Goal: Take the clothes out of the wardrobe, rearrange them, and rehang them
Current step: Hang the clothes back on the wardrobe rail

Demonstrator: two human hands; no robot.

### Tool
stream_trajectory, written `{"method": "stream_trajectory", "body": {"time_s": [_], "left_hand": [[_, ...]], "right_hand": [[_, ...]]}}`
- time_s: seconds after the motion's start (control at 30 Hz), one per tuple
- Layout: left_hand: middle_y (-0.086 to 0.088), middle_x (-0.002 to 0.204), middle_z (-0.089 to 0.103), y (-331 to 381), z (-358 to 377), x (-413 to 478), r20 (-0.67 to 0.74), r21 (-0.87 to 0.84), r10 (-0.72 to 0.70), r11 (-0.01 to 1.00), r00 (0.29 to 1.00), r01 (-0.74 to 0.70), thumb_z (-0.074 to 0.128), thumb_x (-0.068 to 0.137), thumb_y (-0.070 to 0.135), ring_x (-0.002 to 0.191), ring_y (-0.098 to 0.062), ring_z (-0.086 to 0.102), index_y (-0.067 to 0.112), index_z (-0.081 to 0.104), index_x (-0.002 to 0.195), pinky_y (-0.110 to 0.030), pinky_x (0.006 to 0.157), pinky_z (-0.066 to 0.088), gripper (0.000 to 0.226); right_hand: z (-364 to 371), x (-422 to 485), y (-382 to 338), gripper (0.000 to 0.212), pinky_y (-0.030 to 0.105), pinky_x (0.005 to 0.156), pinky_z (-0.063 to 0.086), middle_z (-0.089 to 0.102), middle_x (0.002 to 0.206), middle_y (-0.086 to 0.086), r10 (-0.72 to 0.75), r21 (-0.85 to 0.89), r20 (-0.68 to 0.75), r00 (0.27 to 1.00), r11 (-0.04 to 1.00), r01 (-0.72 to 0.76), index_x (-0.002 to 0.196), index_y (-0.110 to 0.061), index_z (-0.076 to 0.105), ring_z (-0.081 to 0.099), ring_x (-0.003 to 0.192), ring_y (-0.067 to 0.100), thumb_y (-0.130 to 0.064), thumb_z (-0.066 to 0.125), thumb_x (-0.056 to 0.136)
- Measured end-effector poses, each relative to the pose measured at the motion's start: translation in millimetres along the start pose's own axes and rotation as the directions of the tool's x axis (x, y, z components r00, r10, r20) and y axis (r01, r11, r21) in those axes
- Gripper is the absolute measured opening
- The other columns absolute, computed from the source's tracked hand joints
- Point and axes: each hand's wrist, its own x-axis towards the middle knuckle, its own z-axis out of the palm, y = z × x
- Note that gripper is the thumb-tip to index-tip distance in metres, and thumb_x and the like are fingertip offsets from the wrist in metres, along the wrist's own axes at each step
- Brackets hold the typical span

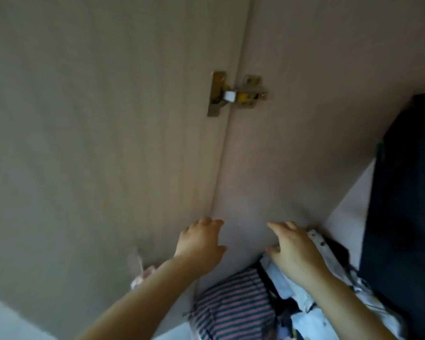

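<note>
Clothes (287,325) sit bunched low right in the beige wooden wardrobe (304,143): a pink-striped knit top (231,310), a pale blue cotton shirt (280,283). My left hand (199,244) spreads empty; my right hand (295,246) lies slack over the shirt. I'd lift by the shoulders.

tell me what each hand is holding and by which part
Nothing is held. The left hand and the right hand are both open; the right one is over the pale shirt, not gripping it.

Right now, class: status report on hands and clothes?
Left hand open, empty. Right hand open, over pale shirt. Striped garment beside it. Dark garment hanging at right.
</note>
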Motion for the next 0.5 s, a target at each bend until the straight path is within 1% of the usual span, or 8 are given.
{"method": "stream_trajectory", "body": {"time_s": [0.1,0.2,0.3,0.37,0.5], "left_hand": [[0.000,0.142,0.038,-49.6,20.8,-54.7,0.021,-0.012,-0.217,0.976,0.976,0.217,0.053,0.089,0.041,0.128,-0.023,0.039,0.029,0.031,0.141,-0.033,0.104,0.033,0.058],[0.003,0.141,0.039,-97.2,32.7,-116.6,0.027,-0.044,-0.423,0.905,0.906,0.424,0.054,0.088,0.040,0.128,-0.022,0.039,0.031,0.032,0.139,-0.032,0.103,0.032,0.057],[0.001,0.143,0.037,-140.6,33.2,-180.0,0.017,-0.069,-0.615,0.786,0.789,0.614,0.053,0.089,0.041,0.128,-0.022,0.039,0.028,0.029,0.142,-0.033,0.104,0.033,0.060],[0.001,0.143,0.036,-166.1,29.9,-221.4,-0.001,-0.098,-0.718,0.693,0.696,0.715,0.052,0.090,0.042,0.128,-0.022,0.040,0.026,0.027,0.143,-0.035,0.103,0.035,0.061],[0.001,0.141,0.038,-211.8,21.3,-295.7,-0.043,-0.184,-0.865,0.499,0.500,0.847,0.050,0.091,0.043,0.130,-0.021,0.037,0.025,0.027,0.142,-0.035,0.104,0.034,0.059]], "right_hand": [[49.6,-9.7,-40.7,0.054,0.029,0.103,0.035,0.045,0.136,0.000,-0.168,0.024,0.151,0.974,0.986,0.166,0.139,-0.024,0.039,0.044,0.124,0.020,-0.030,0.056,0.088],[90.2,-23.2,-92.3,0.053,0.025,0.103,0.033,0.046,0.136,-0.001,-0.351,0.086,0.253,0.902,0.936,0.340,0.138,-0.025,0.042,0.044,0.125,0.018,-0.027,0.057,0.087],[118.6,-40.0,-151.6,0.051,0.024,0.100,0.034,0.047,0.134,-0.001,-0.507,0.145,0.344,0.790,0.860,0.489,0.137,-0.025,0.043,0.044,0.124,0.017,-0.030,0.057,0.088],[134.1,-52.2,-192.2,0.052,0.025,0.100,0.035,0.046,0.135,0.000,-0.598,0.182,0.398,0.696,0.795,0.578,0.137,-0.024,0.043,0.044,0.124,0.018,-0.032,0.057,0.088],[155.4,-72.5,-277.6,0.053,0.027,0.102,0.034,0.040,0.138,-0.001,-0.728,0.232,0.449,0.518,0.655,0.719,0.141,-0.025,0.036,0.040,0.126,0.020,-0.032,0.052,0.091]]}}
